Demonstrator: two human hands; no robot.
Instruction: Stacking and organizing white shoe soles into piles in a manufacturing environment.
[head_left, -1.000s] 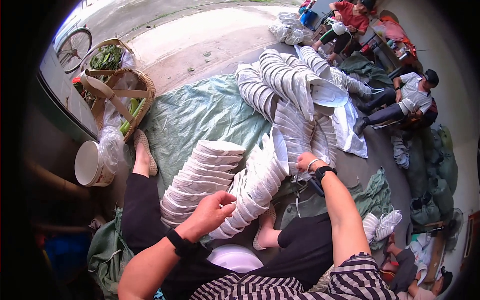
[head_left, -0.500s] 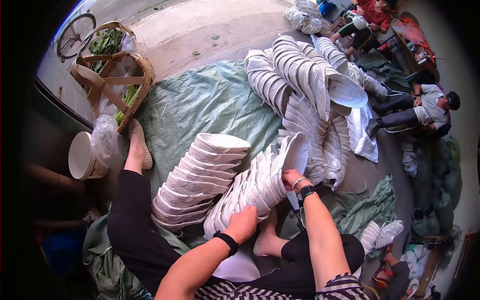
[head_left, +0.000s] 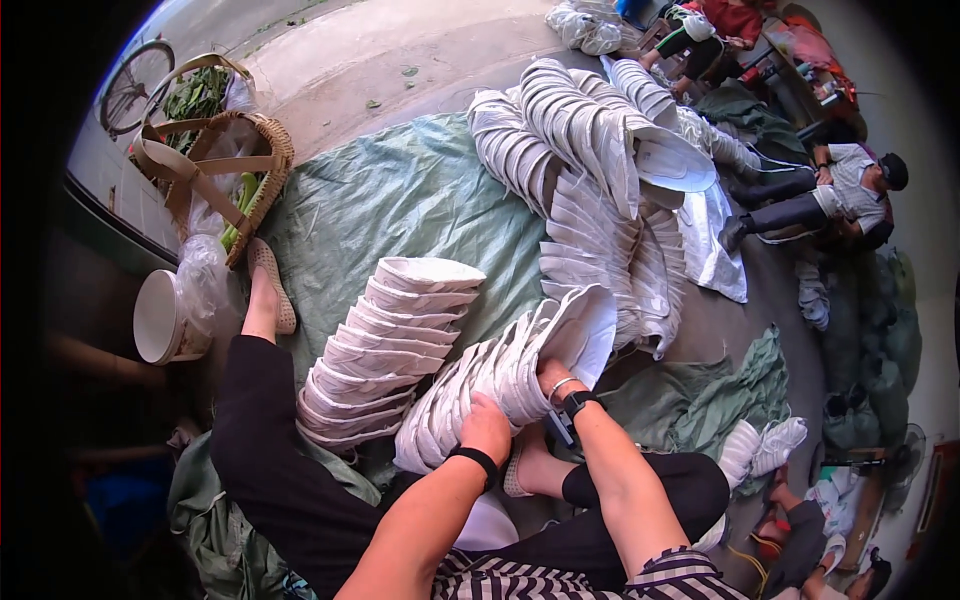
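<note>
Our near right white cloth stack (head_left: 497,368) leans lower to the right than before. Our left hand (head_left: 486,428) touches its near side. Our right hand (head_left: 554,379) now reaches into its open end. We can't tell if they grip.

Before us we have one cloth stack (head_left: 385,345) to the left and a second stack (head_left: 490,375) just right of it — the sheet (head_left: 390,190) spreads behind both. Farther back, to the right, lies a heap (head_left: 590,130). At our left we find a basket (head_left: 272,175), with a bucket (head_left: 187,344) nearer us — and a seated person (head_left: 855,190) at far right.
</note>
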